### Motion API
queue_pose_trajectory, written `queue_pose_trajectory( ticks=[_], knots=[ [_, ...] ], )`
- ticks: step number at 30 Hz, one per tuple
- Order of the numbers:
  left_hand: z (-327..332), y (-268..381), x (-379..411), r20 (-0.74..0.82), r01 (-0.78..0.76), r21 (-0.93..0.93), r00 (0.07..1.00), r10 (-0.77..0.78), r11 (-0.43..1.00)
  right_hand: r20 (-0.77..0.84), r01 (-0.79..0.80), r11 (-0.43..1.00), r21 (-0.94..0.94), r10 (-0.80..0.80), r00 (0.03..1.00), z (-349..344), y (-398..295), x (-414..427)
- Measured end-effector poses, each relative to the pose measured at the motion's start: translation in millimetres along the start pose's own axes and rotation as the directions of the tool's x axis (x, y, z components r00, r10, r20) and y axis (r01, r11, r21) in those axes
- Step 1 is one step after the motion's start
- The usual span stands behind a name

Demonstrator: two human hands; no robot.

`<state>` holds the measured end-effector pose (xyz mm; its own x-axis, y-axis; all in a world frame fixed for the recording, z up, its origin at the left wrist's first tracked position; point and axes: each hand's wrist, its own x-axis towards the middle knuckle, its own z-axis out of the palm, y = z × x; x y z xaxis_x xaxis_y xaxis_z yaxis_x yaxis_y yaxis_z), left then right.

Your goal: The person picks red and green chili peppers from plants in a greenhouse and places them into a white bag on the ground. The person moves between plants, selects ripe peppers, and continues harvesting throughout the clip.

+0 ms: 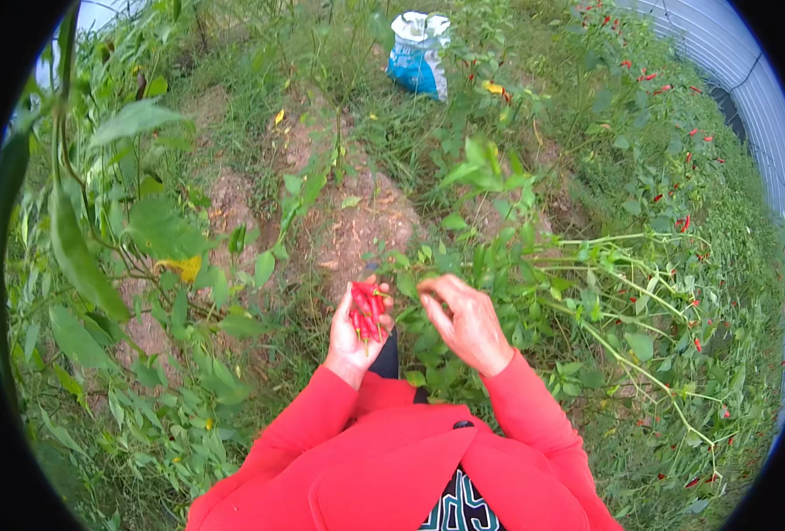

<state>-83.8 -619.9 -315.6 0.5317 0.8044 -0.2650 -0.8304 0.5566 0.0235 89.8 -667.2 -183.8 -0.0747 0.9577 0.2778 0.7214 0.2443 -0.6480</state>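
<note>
My left hand (354, 332) is palm up in front of my body, cupped around several red chili peppers (368, 310) with green stems. To its right, my right hand (462, 322) reaches over the leaves of a pepper plant (498, 265), palm down with its fingers bent. Between its thumb and fingertips no pepper shows, though leaves lie close by and the fingertips are partly turned away. Long pale green branches (638, 365) of a plant spread to the right of this hand.
A white and blue sack (420, 56) stands among weeds ahead. Pepper plants with red fruit (682, 224) line the right side, beside a pale corrugated wall (757, 86). Large green pods (80, 245) hang close at left. Bare soil (359, 212) runs between the plants.
</note>
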Motion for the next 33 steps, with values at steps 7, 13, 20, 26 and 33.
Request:
queue_pose_trajectory(
  ticks=[7, 13, 20, 26, 33],
  knots=[
    [15.1, 19.5, 54.3, -0.013, -0.007, -0.011, 1.0, 0.007, 1.0, 0.025, -0.068, 0.988, 0.136, 0.065, 0.998, -12.4, 24.9, 7.6],
    [24.1, 38.1, 145.2, -0.064, 0.024, 0.018, 0.998, -0.023, 1.0, 0.042, -0.132, 0.97, 0.205, 0.126, 0.991, -18.8, 64.4, 56.6],
    [73.5, 51.4, 309.4, -0.113, 0.169, 0.0, 0.979, -0.168, 0.986, 0.177, -0.448, 0.855, 0.26, 0.414, 0.893, -22.7, 136.9, 132.7],
    [179.5, 56.6, 398.5, -0.081, 0.384, 0.058, 0.922, -0.379, 0.921, 0.116, -0.6, 0.741, 0.301, 0.596, 0.795, -67.6, 139.4, 208.4],
    [293.3, 48.8, 463.5, 0.003, 0.493, 0.106, 0.868, -0.496, 0.864, 0.036, -0.673, 0.7, 0.24, 0.687, 0.726, -107.2, 129.5, 262.0]
  ],
)
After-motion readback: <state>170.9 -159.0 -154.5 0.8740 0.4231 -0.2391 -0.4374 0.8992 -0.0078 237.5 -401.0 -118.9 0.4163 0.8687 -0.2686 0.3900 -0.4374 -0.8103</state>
